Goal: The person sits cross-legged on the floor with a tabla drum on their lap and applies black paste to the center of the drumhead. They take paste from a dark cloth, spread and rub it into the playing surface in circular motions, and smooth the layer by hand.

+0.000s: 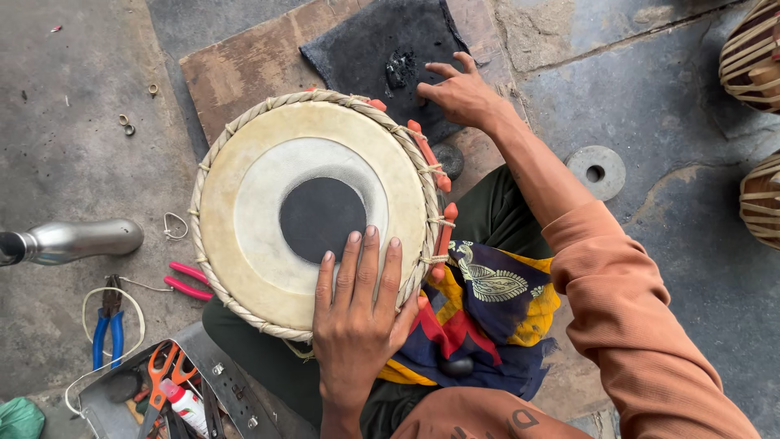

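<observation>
Resting L hand (357, 313) flat, open, on 1 drum (313, 211) | R hand (463, 93) open, touching 1 dark cloth (382, 45)

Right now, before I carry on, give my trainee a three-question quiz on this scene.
1. True or false: the left hand lies flat on the drum.
2. What does the right hand touch? A) pliers B) black cloth C) metal bottle
3. What colour is the spot at the drumhead's centre?

Key: 1 true; 2 B; 3 black.
</observation>
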